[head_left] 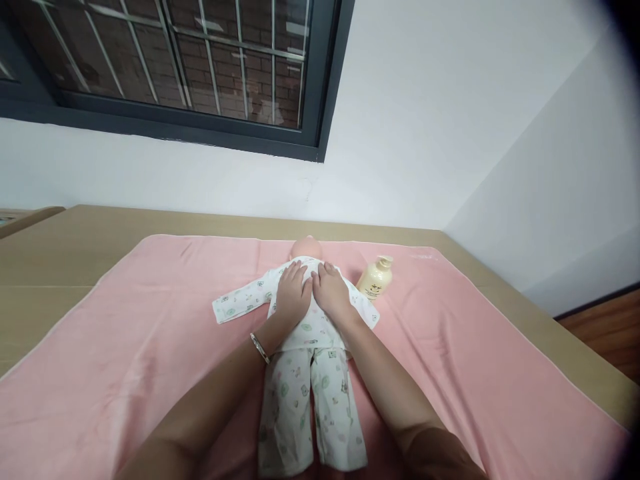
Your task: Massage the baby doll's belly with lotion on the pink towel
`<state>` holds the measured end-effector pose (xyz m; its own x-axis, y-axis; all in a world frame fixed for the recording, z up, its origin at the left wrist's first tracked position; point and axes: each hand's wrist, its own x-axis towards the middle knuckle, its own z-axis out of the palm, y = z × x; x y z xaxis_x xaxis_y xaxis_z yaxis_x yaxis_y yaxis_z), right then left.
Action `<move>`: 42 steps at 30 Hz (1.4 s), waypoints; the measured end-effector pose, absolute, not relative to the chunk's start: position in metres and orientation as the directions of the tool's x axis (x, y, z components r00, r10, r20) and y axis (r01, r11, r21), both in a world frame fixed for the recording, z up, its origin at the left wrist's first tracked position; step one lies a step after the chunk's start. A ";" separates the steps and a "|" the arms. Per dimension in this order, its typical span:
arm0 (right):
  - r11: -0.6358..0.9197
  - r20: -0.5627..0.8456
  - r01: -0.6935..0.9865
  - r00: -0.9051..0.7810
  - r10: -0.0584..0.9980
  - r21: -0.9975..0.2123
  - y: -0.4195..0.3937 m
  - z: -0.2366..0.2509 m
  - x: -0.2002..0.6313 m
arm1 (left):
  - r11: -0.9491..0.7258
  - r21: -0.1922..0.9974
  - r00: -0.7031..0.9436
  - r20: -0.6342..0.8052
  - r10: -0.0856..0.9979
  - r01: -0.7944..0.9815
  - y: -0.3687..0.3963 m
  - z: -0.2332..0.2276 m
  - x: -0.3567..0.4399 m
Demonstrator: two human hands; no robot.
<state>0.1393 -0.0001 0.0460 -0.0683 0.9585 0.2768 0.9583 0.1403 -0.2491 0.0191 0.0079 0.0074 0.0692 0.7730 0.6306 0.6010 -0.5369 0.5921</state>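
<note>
A baby doll (pixel 307 248) lies on a pink blanket (pixel 170 280), its head toward the wall. It wears a white printed top (pixel 307 331) and matching trousers (pixel 290 393). My left hand (pixel 294 291), with a bracelet (pixel 260 348) on the wrist, rests flat on the left side of the doll's chest. Beside it, my right hand (pixel 331 291) lies flat on the other side, the two thumbs close together. Fingers of both hands are stretched out over the fabric. One sleeve spreads out to the left; the other is partly behind my right hand.
Right of the doll, a cream-coloured bottle (pixel 376 277) stands tilted in view on the blanket. Under the blanket is a wooden surface (pixel 115 223) that meets a white wall (pixel 390 167). A dark-framed window (pixel 320 127) with bars is above.
</note>
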 end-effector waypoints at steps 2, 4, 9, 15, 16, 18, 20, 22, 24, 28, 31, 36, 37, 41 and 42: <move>0.114 0.279 0.975 -0.057 0.959 -0.191 -0.006 0.047 0.134 | -0.487 0.605 0.028 0.609 0.793 0.630 0.011 0.006 0.017; 0.125 0.279 0.984 -0.086 0.956 -0.128 -0.015 0.049 0.127 | -0.437 0.606 0.010 0.577 0.816 0.664 0.016 0.004 0.013; 0.200 0.250 0.979 -0.182 0.951 -0.049 -0.032 0.058 0.117 | -0.423 0.566 0.081 0.530 0.844 0.707 0.031 0.006 0.005; 0.198 0.246 0.954 -0.141 0.959 -0.224 -0.011 0.058 0.137 | -0.438 0.449 0.124 0.574 0.809 0.779 0.014 0.012 0.012; 0.210 0.252 0.944 -0.146 0.957 -0.253 -0.005 0.055 0.141 | -0.436 0.430 0.134 0.573 0.808 0.790 0.009 0.012 0.015; 0.224 0.254 0.929 -0.150 0.955 -0.293 0.006 0.047 0.147 | -0.442 0.398 0.162 0.569 0.806 0.804 0.001 0.013 0.019; 0.213 0.250 0.930 -0.139 0.958 -0.299 0.010 0.041 0.149 | -0.452 0.398 0.170 0.570 0.804 0.799 -0.003 0.013 0.022; 0.201 0.263 0.943 -0.130 0.956 -0.265 0.008 0.040 0.145 | -0.428 0.431 0.130 0.567 0.813 0.794 -0.001 0.014 0.021; 0.179 0.274 0.962 -0.119 0.954 -0.205 0.000 0.043 0.139 | -0.383 0.467 0.083 0.543 0.836 0.797 0.005 0.015 0.018; 0.143 0.251 0.988 -0.127 0.960 -0.050 -0.024 0.055 0.123 | -0.361 0.473 0.104 0.486 0.868 0.804 0.021 0.015 0.007; 0.138 0.242 0.990 -0.142 0.960 0.032 -0.035 0.061 0.117 | -0.379 0.478 0.117 0.492 0.863 0.792 0.028 0.011 0.003; 0.208 0.196 0.978 -0.207 0.958 0.015 -0.034 0.069 0.122 | -0.408 0.469 0.101 0.552 0.828 0.783 0.026 0.006 0.008; 0.218 0.191 0.976 -0.213 0.958 -0.004 -0.032 0.071 0.124 | -0.412 0.469 0.096 0.562 0.821 0.781 0.025 0.006 0.009; 0.160 0.174 0.981 -0.139 0.975 -0.109 -0.023 0.071 0.130 | -0.399 0.482 0.061 0.576 0.815 0.780 0.021 0.005 0.013; 0.143 0.180 0.981 -0.119 0.976 -0.128 -0.020 0.068 0.130 | -0.394 0.483 0.058 0.574 0.817 0.782 0.021 0.005 0.013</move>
<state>0.1304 -0.0197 0.0682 -0.1188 0.9764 0.1805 0.9814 0.1431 -0.1282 0.0128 0.0212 0.0049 0.0575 0.8169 0.5739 0.7820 -0.3942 0.4828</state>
